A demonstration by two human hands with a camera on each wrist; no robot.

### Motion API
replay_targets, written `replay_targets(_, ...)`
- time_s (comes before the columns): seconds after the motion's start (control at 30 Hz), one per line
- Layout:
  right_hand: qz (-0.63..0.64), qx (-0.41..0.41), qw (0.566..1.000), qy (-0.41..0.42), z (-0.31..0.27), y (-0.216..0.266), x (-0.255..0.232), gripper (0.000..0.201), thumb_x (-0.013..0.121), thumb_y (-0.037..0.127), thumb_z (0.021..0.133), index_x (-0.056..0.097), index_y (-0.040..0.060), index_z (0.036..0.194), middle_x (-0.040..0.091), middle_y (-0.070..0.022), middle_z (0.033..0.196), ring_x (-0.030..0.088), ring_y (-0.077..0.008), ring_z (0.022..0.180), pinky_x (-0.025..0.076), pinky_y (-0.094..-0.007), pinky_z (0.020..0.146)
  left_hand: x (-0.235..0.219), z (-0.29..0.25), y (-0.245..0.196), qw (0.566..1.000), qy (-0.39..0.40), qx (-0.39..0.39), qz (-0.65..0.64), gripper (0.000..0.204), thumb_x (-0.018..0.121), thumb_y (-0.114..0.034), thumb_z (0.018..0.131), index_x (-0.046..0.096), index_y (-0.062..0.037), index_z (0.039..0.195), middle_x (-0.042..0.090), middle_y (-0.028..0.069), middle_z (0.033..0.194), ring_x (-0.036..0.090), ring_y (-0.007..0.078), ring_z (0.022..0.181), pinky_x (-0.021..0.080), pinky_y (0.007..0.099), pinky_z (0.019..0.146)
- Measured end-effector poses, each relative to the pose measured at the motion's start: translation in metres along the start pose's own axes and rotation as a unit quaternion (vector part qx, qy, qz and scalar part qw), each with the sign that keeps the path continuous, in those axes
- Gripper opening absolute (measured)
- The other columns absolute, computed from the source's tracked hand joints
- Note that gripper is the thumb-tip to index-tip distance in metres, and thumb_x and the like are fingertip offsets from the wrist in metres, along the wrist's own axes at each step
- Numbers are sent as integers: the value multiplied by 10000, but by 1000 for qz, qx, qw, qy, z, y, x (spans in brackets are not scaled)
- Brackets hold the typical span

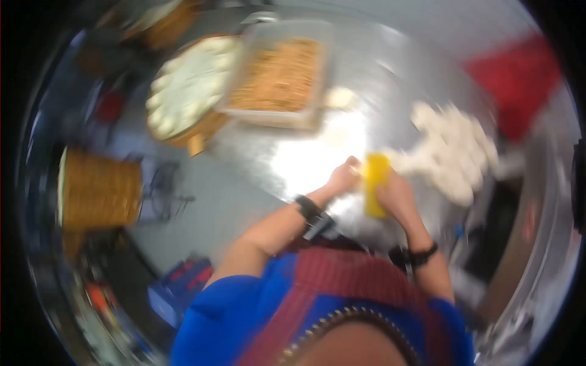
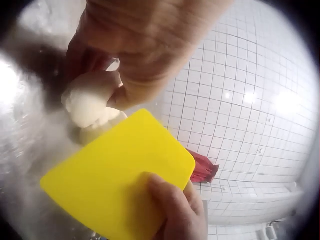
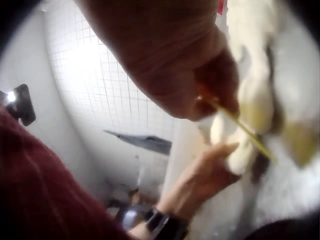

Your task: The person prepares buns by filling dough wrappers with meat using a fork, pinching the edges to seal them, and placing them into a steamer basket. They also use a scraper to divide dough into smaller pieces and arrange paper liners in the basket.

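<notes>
In the head view my right hand [image 1: 398,196] grips a yellow dough scraper [image 1: 375,174], which stands between my two hands over the metal table. My left hand [image 1: 343,177] pinches the end of a strip of white dough [image 1: 421,160]. The left wrist view shows the dough end [image 2: 90,97] bulging out between left thumb and fingers, with the flat scraper [image 2: 115,172] close beside it. Seen edge-on in the right wrist view, the scraper blade [image 3: 247,132] crosses the dough strip [image 3: 255,85] just by the left fingertips. A large lumpy dough mass lies to the right.
A clear plastic tub [image 1: 317,116] of orange-brown crumbs stands at the back of the table [image 1: 378,67]. Left of it is a round wooden tray [image 1: 192,85] with pale dough pieces round its rim. One dough piece [image 1: 340,98] lies beside the tub. Red cloth [image 1: 519,82] is at the far right.
</notes>
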State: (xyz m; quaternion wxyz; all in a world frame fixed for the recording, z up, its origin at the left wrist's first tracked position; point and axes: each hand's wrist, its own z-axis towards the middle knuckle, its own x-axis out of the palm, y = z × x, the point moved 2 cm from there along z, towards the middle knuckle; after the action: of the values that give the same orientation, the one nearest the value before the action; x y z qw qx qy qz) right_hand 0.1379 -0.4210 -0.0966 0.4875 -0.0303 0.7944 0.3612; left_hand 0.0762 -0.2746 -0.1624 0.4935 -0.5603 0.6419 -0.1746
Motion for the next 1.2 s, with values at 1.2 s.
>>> replay_targets(1.2, -251, -641, 721, 76, 241, 225, 248, 433, 511, 330, 906, 522, 37, 1224, 592, -174, 1136, 591, -302, 965, 472, -400, 829, -121, -335, 163, 677, -340, 128, -640, 430, 643, -122, 823, 456, -60, 1206, 562, 66, 1126, 557, 183, 1045, 459, 344, 850)
